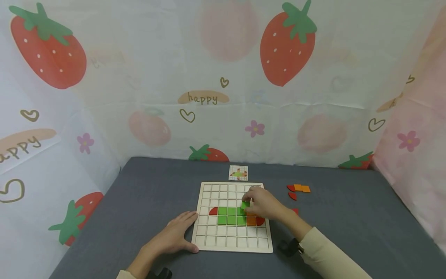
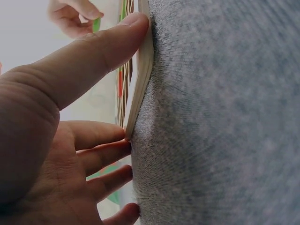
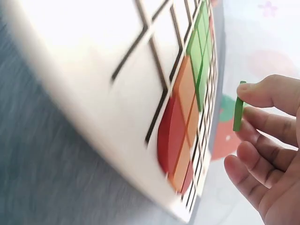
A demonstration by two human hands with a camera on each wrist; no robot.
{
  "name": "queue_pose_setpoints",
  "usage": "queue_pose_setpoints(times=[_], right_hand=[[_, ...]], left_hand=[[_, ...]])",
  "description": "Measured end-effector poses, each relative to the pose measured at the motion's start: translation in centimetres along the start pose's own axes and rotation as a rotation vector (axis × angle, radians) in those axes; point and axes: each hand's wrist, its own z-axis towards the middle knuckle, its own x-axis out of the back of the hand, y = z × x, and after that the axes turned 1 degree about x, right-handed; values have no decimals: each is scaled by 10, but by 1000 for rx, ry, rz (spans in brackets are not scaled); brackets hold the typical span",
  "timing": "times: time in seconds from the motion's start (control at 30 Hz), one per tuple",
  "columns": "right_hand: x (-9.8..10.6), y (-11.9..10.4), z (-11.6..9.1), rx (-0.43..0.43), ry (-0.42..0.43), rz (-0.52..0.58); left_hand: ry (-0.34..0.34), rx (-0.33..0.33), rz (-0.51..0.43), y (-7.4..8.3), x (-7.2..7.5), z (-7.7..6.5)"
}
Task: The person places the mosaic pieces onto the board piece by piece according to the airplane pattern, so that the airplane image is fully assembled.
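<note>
A pale wooden grid board (image 1: 210,236) lies on the grey table. In its middle rows sit green square tiles (image 1: 231,220), orange tiles (image 1: 251,221) and red rounded tiles (image 1: 213,211). My right hand (image 1: 263,202) pinches a single green square tile (image 3: 238,107) between thumb and fingers, held above the board over the right part of the pattern. My left hand (image 1: 177,231) is spread flat at the board's left edge, its thumb at the near left corner and its fingertips along the side, as the left wrist view also shows.
A small pattern card (image 1: 238,173) lies just behind the board. To the right are loose orange tiles (image 1: 301,188) and red quarter-round tiles (image 1: 292,196), with another red piece partly hidden by my right forearm. A strawberry-printed curtain (image 1: 209,128) borders the table's back.
</note>
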Motion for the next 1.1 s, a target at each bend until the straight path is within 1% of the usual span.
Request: queue_pose_setpoints(times=[0.23,0.53,0.83,1.1], right_hand=[[-14,-19,13,49,-18,3],[-29,-44,30,115,-39,-29],[-41,-57,42,118,-61,-100],[-50,-68,49,111,-104,-188]], left_hand=[[4,-2,6,0,0,0],[-3,-2,5,-1,0,1],[-8,-9,7,-1,1,0],[-9,-11,8,-1,0,0]])
